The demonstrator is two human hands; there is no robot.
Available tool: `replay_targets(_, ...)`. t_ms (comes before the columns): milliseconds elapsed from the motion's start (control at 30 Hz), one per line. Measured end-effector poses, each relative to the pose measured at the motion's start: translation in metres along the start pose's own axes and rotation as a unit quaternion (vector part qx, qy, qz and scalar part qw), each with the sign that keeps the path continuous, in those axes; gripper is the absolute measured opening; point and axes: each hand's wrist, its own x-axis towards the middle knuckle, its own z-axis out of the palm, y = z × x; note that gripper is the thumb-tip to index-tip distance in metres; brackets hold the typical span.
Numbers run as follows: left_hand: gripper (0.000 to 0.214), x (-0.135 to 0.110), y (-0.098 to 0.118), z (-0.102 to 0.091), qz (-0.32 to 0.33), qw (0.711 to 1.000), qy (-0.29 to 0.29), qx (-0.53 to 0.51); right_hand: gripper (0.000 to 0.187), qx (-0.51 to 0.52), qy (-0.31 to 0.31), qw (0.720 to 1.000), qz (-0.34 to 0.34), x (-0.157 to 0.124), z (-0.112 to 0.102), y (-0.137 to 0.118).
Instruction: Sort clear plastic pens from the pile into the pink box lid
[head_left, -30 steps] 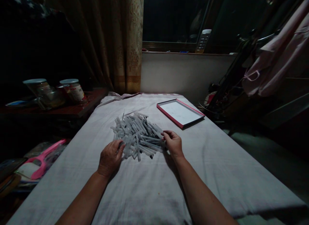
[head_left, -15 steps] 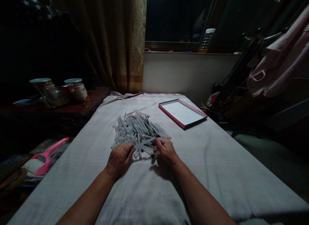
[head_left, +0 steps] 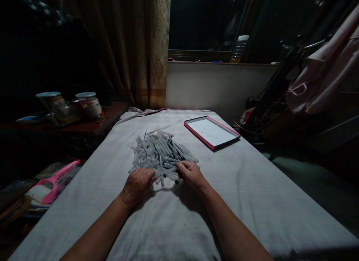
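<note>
A heap of whitish, translucent pens [head_left: 157, 149], some with dark ends, lies on the pale cloth. My left hand [head_left: 138, 183] is at the heap's near left edge, its fingers closed with the thumb pressed in. To the right, my right hand [head_left: 191, 173] is pinched over the near right edge. A slim pen [head_left: 169, 170] slants between the two hands, its ends at my fingertips. Fingers partly hide the grip. Loose pens stick out toward me below it.
A shallow red-edged box lid [head_left: 211, 131] with a white inside lies beyond the heap, to the right. Lidded jars [head_left: 90, 104] stand on a dark red side table [head_left: 109, 115] at left. Below it is a pink-handled item [head_left: 57, 180]. Pink clothing [head_left: 316, 77] hangs at right.
My right hand has moved slightly left, and its fingers have drawn closer together. My left hand stays nearly in place. The heap and the box lid look the same.
</note>
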Motion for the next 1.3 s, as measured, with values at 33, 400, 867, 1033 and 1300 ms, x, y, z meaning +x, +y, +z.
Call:
replay_targets(33, 0.036, 0.002, -0.002, -0.005, -0.003, 1.000, -0.023, -0.014, 0.047, -0.006, -0.015, 1.000, -0.006, -0.001, -0.003, -0.003)
replay_targets(400, 0.042, 0.030, -0.069, -0.042, -0.222, 0.972, -0.006, -0.078, 0.037, -0.151, 0.250, 0.953, -0.086, 0.018, -0.059, 0.004)
replay_targets(867, 0.043, 0.006, -0.090, 0.014, -0.250, 0.961, 0.092, -0.068, 0.036, -0.597, 0.194, 0.778, 0.015, 0.058, -0.103, -0.026)
replay_targets(1033, 0.044, 0.004, -0.091, 0.019, -0.245, 0.962, 0.104, -0.068, 0.034, -0.642, 0.137, 0.748, 0.095, 0.070, -0.128, -0.016)
replay_targets(1300, 0.043, 0.004, -0.095, 0.025, -0.252, 0.961, 0.087, -0.070, 0.024, -0.659, 0.133, 0.733, 0.103, 0.031, -0.114, -0.010)
